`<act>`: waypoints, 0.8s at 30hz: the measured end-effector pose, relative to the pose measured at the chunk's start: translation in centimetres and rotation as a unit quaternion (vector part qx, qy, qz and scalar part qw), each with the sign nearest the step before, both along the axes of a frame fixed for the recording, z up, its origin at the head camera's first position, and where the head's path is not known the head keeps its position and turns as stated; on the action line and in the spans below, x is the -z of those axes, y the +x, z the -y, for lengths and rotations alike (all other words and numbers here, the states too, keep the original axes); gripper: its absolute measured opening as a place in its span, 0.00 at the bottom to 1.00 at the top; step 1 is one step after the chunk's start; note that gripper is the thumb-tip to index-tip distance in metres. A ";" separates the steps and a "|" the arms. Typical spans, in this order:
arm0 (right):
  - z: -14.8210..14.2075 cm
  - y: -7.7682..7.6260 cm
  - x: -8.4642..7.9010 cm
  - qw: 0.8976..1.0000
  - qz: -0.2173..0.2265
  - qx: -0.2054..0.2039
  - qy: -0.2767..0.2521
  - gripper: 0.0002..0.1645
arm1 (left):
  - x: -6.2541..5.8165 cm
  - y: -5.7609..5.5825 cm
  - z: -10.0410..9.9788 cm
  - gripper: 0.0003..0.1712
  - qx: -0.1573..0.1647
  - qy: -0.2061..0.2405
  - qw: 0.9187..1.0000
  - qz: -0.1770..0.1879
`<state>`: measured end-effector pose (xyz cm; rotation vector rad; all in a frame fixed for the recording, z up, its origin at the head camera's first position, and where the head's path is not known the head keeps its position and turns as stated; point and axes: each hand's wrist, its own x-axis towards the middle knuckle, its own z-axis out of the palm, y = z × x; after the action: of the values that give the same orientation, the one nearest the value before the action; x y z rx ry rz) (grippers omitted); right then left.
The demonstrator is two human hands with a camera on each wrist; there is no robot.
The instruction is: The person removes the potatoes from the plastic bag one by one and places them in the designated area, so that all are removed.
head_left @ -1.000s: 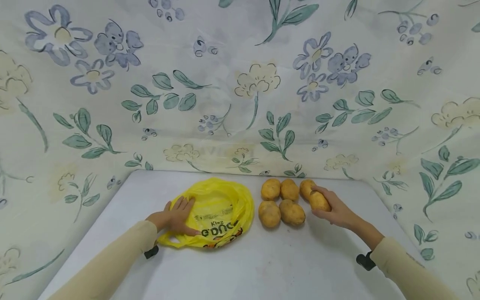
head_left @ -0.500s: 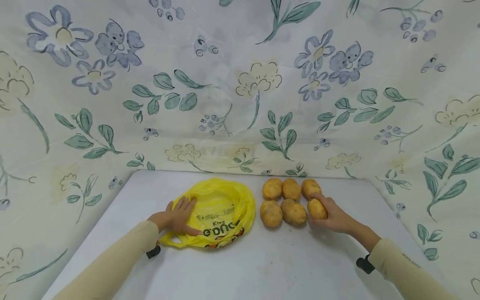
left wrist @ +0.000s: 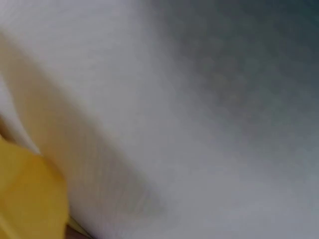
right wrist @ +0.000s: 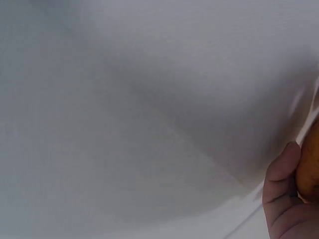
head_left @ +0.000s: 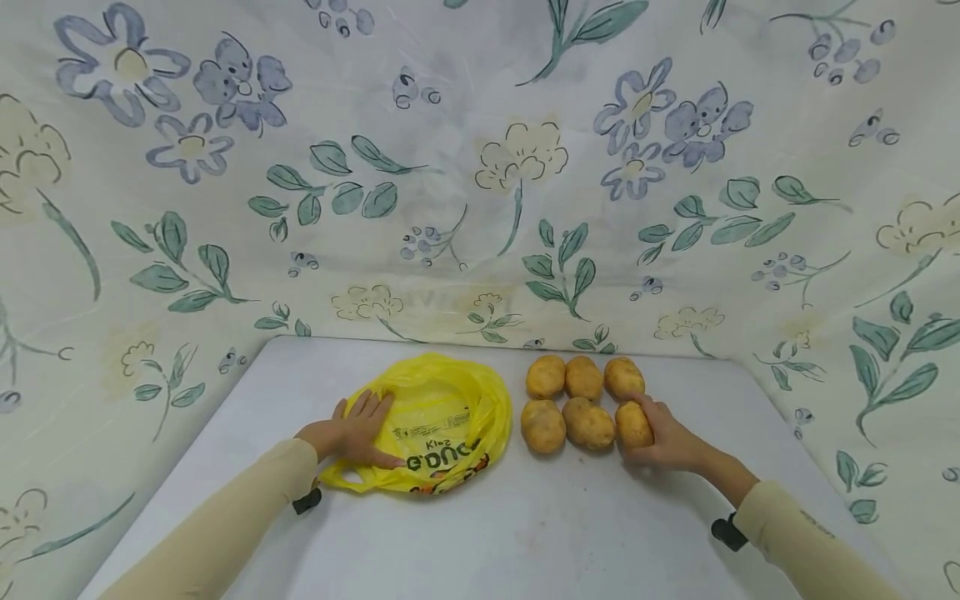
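Observation:
My left hand (head_left: 358, 433) lies spread on the left side of a yellow plastic bag (head_left: 431, 408) with dark printing. A fold of the yellow bag (left wrist: 30, 191) shows at the lower left of the left wrist view. My right hand (head_left: 669, 437) grips a potato (head_left: 633, 424) at the right end of the front row, thumb on its near side. In the right wrist view, the thumb (right wrist: 283, 169) presses against the potato (right wrist: 310, 164). Left of it in the same row sit another potato (head_left: 589, 424) and a rounder potato (head_left: 543, 427).
Behind them runs a back row of potatoes: a left one (head_left: 546, 377), a middle one (head_left: 583, 378) and a right one (head_left: 624, 378). All rest on a white table (head_left: 517, 533), with a floral cloth (head_left: 450, 208) rising along its back and sides.
My right hand has brought its potato down and slightly left, beside the front row, uncovering more of the back right potato. The left hand has stayed on the bag.

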<state>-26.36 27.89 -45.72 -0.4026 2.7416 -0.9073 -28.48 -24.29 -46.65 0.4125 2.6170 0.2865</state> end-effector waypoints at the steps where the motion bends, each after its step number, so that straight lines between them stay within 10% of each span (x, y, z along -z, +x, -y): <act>1: 0.0 0.0 0.1 1.000 0.001 0.005 0.001 0.58 | 0.0 0.0 0.0 0.82 0.001 -0.003 1.000 0.002; 24: -0.9 -0.9 0.8 0.999 0.033 0.042 0.000 0.63 | -0.3 0.0 -0.1 0.79 0.003 -0.016 1.000 0.002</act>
<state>-27.27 28.80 -46.51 -0.2550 2.7155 -0.9222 -28.49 -24.17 -46.33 0.4088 2.6115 0.2430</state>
